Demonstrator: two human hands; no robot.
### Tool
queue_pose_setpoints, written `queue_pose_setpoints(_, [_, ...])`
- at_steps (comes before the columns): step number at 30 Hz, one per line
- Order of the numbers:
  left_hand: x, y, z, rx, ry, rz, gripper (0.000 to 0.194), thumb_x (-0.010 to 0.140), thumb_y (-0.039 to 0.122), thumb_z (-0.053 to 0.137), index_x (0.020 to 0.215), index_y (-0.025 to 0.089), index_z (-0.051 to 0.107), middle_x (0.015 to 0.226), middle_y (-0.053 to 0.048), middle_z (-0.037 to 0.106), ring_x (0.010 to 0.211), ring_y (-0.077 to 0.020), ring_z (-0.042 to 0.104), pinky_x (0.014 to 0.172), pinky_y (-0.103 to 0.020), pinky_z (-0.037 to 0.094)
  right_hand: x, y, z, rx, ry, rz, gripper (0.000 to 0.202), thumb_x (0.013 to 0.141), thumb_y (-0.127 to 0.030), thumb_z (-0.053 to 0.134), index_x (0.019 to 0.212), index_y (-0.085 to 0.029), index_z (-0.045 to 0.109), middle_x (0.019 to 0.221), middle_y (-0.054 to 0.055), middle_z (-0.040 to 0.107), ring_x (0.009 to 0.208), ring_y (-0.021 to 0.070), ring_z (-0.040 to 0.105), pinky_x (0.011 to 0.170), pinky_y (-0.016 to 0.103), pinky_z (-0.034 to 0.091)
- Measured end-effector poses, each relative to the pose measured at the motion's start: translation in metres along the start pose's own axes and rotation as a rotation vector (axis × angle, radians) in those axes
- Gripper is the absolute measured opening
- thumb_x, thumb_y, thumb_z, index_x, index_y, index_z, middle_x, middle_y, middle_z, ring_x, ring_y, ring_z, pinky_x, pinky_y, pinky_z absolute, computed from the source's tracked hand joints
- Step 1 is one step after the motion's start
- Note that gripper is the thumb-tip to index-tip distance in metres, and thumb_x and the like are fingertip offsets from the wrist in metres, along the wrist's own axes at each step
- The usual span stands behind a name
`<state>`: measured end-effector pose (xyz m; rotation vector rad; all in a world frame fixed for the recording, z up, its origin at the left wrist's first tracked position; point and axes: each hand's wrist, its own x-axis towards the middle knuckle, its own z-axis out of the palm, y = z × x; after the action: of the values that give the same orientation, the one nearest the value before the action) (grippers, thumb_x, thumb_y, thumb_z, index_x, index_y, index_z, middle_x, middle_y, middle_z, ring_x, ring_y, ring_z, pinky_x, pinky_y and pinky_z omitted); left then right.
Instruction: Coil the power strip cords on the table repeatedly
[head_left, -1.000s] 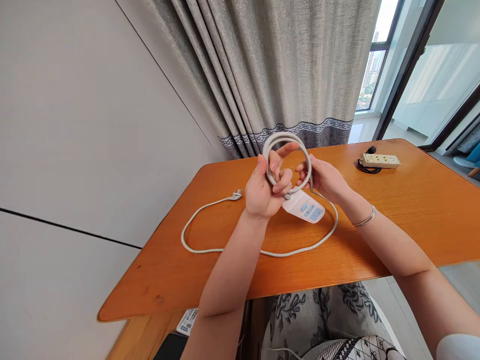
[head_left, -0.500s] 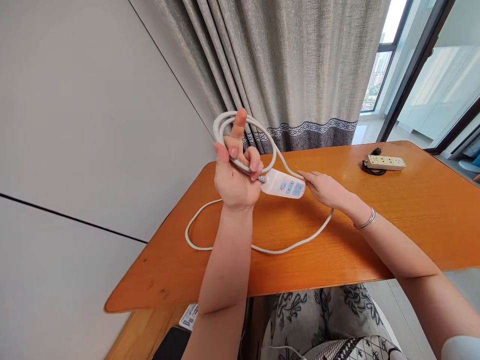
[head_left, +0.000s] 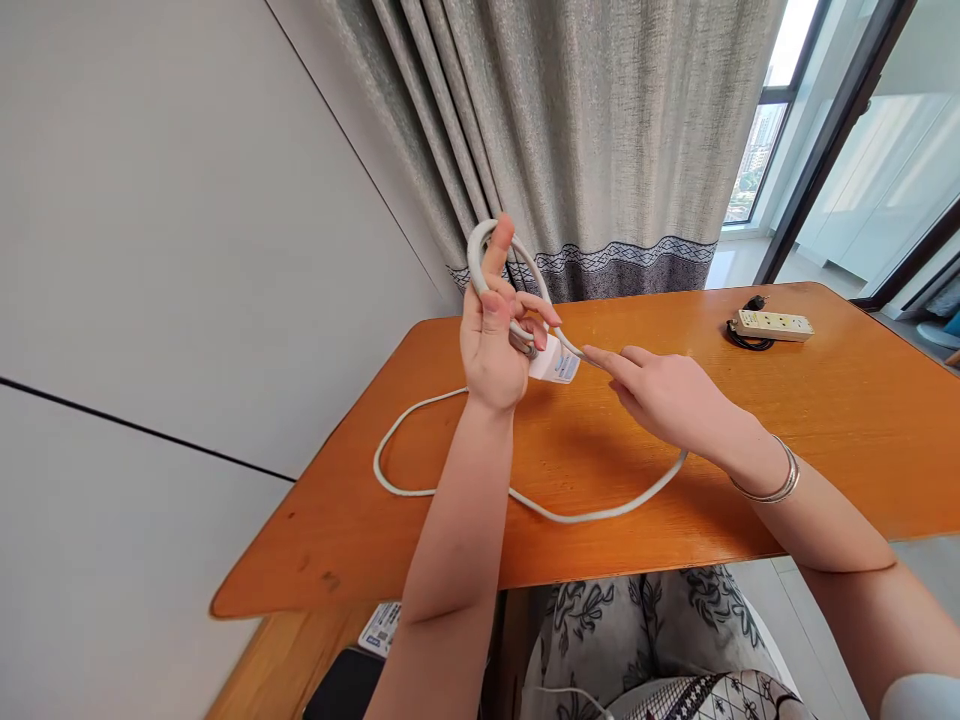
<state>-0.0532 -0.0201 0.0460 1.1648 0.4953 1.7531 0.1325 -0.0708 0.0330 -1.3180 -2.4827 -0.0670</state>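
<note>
My left hand (head_left: 493,340) is raised above the orange table (head_left: 825,440), shut on a coil of white cable (head_left: 480,262) looped around its fingers. The white power strip (head_left: 556,362) with blue sockets hangs just right of that hand. My right hand (head_left: 667,398) reaches toward the strip, fingers stretched along the cable that leaves it; the cable seems to run between its fingertips. The remaining white cable (head_left: 592,514) lies in a loose loop on the table below both arms.
A second cream power strip (head_left: 772,324) with a black cord sits at the table's far right. A grey curtain (head_left: 600,140) hangs behind the table and a wall stands at the left. My patterned lap is below the table edge.
My left hand turned the coil more upright and the power strip swung in closer to it. My right hand slid left along the cable toward the strip.
</note>
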Motion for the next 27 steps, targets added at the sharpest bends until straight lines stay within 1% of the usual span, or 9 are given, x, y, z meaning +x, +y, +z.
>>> queue_pose_setpoints(4, [-0.001, -0.008, 0.001, 0.086, -0.102, 0.173, 0.033, 0.088, 0.051, 0.067, 0.076, 0.023, 0.056, 0.141, 0.002, 0.061, 0.086, -0.0148, 0.07, 0.051, -0.022, 0.047, -0.009, -0.005, -0.006, 0.375, 0.029, -0.09, 0.063, 0.089, -0.012, 0.051, 0.15, -0.016, 0.037, 0.116, 0.013, 0.068, 0.079, 0.0166, 0.064, 0.072, 0.03, 0.051])
queue_pose_setpoints(6, [-0.002, -0.012, 0.0, 0.094, -0.163, 0.219, 0.038, 0.084, 0.056, 0.07, 0.078, 0.022, 0.057, 0.147, 0.001, 0.056, 0.093, -0.0172, 0.071, 0.056, -0.023, 0.05, -0.014, -0.006, -0.008, 0.406, 0.007, -0.117, 0.066, 0.086, -0.01, 0.053, 0.149, -0.017, 0.036, 0.121, 0.014, 0.066, 0.075, 0.0155, 0.063, 0.07, 0.03, 0.051])
queue_pose_setpoints(8, [-0.003, -0.015, 0.0, 0.116, -0.207, 0.186, 0.038, 0.083, 0.057, 0.071, 0.08, 0.021, 0.057, 0.146, 0.0, 0.056, 0.098, -0.0188, 0.071, 0.058, -0.023, 0.051, -0.018, -0.008, -0.01, 0.36, -0.005, -0.147, 0.063, 0.086, -0.008, 0.05, 0.147, -0.018, 0.039, 0.123, 0.015, 0.065, 0.075, 0.0152, 0.064, 0.068, 0.029, 0.05])
queue_pose_setpoints(11, [-0.008, -0.019, 0.001, 0.161, -0.245, 0.066, 0.03, 0.083, 0.052, 0.073, 0.087, 0.024, 0.061, 0.135, -0.004, 0.062, 0.1, -0.0199, 0.07, 0.06, -0.023, 0.051, -0.022, -0.011, -0.012, 0.281, -0.001, -0.161, 0.053, 0.087, -0.003, 0.044, 0.138, -0.019, 0.048, 0.117, 0.013, 0.068, 0.078, 0.0164, 0.066, 0.065, 0.026, 0.046])
queue_pose_setpoints(14, [-0.015, -0.022, 0.004, 0.204, -0.29, -0.03, 0.028, 0.082, 0.048, 0.074, 0.098, 0.025, 0.067, 0.115, -0.006, 0.068, 0.092, -0.021, 0.071, 0.059, -0.024, 0.049, -0.023, -0.013, -0.016, 0.311, 0.009, -0.125, 0.043, 0.09, -0.004, 0.044, 0.129, -0.019, 0.053, 0.104, 0.009, 0.072, 0.077, 0.0167, 0.067, 0.064, 0.025, 0.044])
queue_pose_setpoints(19, [-0.022, -0.02, 0.011, 0.387, -0.424, -0.11, 0.023, 0.081, 0.036, 0.076, 0.099, 0.023, 0.072, 0.077, -0.002, 0.066, 0.069, -0.0183, 0.061, 0.058, -0.025, 0.044, -0.018, -0.008, -0.019, 0.737, -0.018, -0.049, 0.022, 0.097, -0.015, 0.049, 0.117, -0.022, 0.048, 0.087, 0.0, 0.07, 0.058, 0.0103, 0.062, 0.059, 0.024, 0.047])
queue_pose_setpoints(21, [-0.021, -0.019, 0.012, 0.419, -0.409, -0.106, 0.015, 0.081, 0.032, 0.075, 0.092, 0.022, 0.073, 0.074, -0.002, 0.065, 0.067, -0.0167, 0.057, 0.06, -0.025, 0.043, -0.014, -0.005, -0.018, 0.973, -0.065, -0.032, 0.019, 0.097, -0.02, 0.052, 0.115, -0.023, 0.045, 0.094, 0.0, 0.068, 0.055, 0.0078, 0.061, 0.057, 0.024, 0.049])
queue_pose_setpoints(24, [-0.017, -0.018, 0.007, 0.377, -0.266, -0.118, 0.009, 0.088, 0.03, 0.067, 0.084, 0.022, 0.069, 0.078, -0.003, 0.067, 0.067, -0.0166, 0.056, 0.058, -0.026, 0.04, -0.01, -0.001, -0.015, 1.281, -0.152, -0.015, 0.033, 0.091, -0.019, 0.061, 0.115, -0.025, 0.038, 0.102, -0.001, 0.063, 0.058, 0.0062, 0.063, 0.057, 0.024, 0.053])
queue_pose_setpoints(27, [-0.009, -0.016, -0.005, 0.364, -0.172, -0.099, 0.013, 0.092, 0.03, 0.061, 0.083, 0.023, 0.068, 0.07, -0.003, 0.063, 0.062, -0.0165, 0.055, 0.052, -0.026, 0.036, -0.01, -0.005, -0.015, 1.512, -0.27, -0.033, 0.049, 0.086, -0.016, 0.066, 0.119, -0.026, 0.031, 0.091, -0.006, 0.06, 0.066, 0.0081, 0.067, 0.066, 0.026, 0.057])
